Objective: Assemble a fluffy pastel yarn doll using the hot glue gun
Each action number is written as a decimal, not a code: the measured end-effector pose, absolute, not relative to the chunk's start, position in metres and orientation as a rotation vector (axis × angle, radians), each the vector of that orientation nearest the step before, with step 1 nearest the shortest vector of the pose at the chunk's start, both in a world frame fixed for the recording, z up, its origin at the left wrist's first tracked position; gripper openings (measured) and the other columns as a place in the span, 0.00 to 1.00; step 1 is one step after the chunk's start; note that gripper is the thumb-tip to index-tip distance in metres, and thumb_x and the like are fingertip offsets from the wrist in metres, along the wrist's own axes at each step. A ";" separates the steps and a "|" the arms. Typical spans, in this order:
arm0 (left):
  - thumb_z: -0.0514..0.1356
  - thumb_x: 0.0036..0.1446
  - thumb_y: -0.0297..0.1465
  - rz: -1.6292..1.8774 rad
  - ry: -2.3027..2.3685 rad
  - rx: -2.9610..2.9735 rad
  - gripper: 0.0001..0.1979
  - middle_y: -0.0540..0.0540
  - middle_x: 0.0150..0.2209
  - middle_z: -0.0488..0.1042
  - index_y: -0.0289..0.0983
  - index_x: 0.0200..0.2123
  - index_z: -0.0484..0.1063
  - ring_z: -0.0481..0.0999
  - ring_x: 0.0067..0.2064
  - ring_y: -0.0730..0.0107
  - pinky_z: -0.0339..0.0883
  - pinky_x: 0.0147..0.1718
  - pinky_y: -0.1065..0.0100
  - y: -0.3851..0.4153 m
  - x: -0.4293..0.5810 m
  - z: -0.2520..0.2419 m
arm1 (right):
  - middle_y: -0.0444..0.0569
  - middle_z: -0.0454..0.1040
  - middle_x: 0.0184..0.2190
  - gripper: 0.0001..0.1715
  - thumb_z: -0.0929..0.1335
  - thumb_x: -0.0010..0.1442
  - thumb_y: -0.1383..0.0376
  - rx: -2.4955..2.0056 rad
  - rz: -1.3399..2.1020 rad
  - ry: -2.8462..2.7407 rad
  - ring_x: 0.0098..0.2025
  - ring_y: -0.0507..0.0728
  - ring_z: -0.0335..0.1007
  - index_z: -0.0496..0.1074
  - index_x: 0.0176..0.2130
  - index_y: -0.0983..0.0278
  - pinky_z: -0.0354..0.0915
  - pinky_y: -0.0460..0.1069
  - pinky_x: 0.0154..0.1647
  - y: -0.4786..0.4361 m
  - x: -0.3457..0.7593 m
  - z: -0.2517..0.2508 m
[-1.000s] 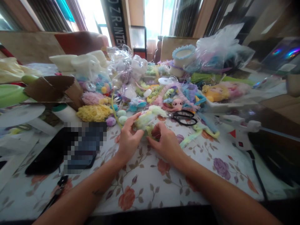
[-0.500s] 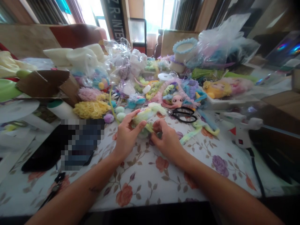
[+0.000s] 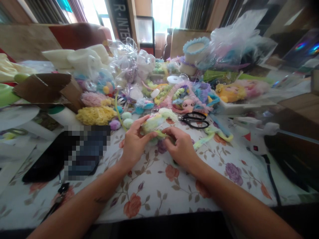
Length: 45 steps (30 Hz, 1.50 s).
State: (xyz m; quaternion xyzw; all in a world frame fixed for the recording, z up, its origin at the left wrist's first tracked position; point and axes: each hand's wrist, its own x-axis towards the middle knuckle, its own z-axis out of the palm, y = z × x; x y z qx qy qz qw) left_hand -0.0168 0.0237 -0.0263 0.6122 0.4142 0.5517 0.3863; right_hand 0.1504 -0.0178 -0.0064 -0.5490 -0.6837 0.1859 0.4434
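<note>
My left hand [image 3: 136, 142] is closed around a fluffy pale green and yellow yarn piece [image 3: 158, 122], held just above the tablecloth, with the thumb along its near side. At that near edge, my right hand [image 3: 183, 147] pinches a yellow-green fuzzy strip [image 3: 162, 133]. Where the strip joins the fluffy piece is hidden by my fingers. Black-handled scissors [image 3: 196, 124] lie just beyond my right hand. A green and blue fuzzy strip [image 3: 210, 136] trails over the cloth to the right of that hand.
Small pompoms [image 3: 128, 123] and a yellow fluffy bundle [image 3: 96, 115] lie to the left, near a phone [image 3: 47, 162]. A white glue gun [image 3: 259, 139] stands at right. Doll heads [image 3: 230, 92], a cardboard box [image 3: 45, 87] and plastic bags [image 3: 239, 43] crowd the back.
My right hand has shifted slightly right and away from my left thumb, drawing the yellow-green strip out between the hands. My left hand keeps its hold on the fluffy piece.
</note>
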 end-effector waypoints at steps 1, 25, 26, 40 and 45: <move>0.72 0.50 0.37 1.406 1.058 1.562 0.32 0.41 0.59 0.74 0.42 0.58 0.73 0.71 0.62 0.50 0.63 0.63 0.50 0.024 -0.017 -0.026 | 0.48 0.76 0.33 0.12 0.64 0.53 0.71 -1.359 0.447 -1.697 0.30 0.53 0.65 0.74 0.37 0.65 0.61 0.48 0.33 -0.018 0.151 -0.006; 0.72 0.50 0.33 1.399 1.042 1.665 0.29 0.40 0.60 0.73 0.42 0.57 0.74 0.70 0.62 0.51 0.62 0.63 0.49 0.022 -0.015 -0.026 | 0.47 0.76 0.32 0.06 0.71 0.62 0.63 -1.238 0.268 -1.733 0.32 0.54 0.72 0.78 0.37 0.62 0.66 0.48 0.34 -0.019 0.157 -0.005; 0.72 0.51 0.33 1.396 1.042 1.666 0.29 0.40 0.60 0.73 0.41 0.57 0.74 0.70 0.62 0.51 0.62 0.63 0.49 0.022 -0.015 -0.026 | 0.47 0.76 0.32 0.05 0.71 0.62 0.63 -1.238 0.267 -1.732 0.32 0.54 0.72 0.78 0.37 0.62 0.66 0.48 0.34 -0.019 0.156 -0.005; 0.72 0.51 0.34 1.374 1.047 1.669 0.29 0.40 0.59 0.74 0.42 0.57 0.74 0.71 0.62 0.51 0.62 0.63 0.49 0.020 -0.014 -0.024 | 0.47 0.76 0.32 0.04 0.71 0.62 0.63 -1.245 0.224 -1.742 0.33 0.55 0.73 0.77 0.35 0.61 0.67 0.48 0.36 -0.018 0.158 -0.005; 0.72 0.51 0.33 1.380 1.045 1.676 0.29 0.40 0.59 0.74 0.42 0.57 0.74 0.72 0.61 0.51 0.62 0.63 0.49 0.019 -0.013 -0.024 | 0.46 0.77 0.33 0.03 0.70 0.62 0.63 -1.246 0.222 -1.765 0.35 0.56 0.74 0.77 0.36 0.60 0.67 0.49 0.38 -0.017 0.159 -0.006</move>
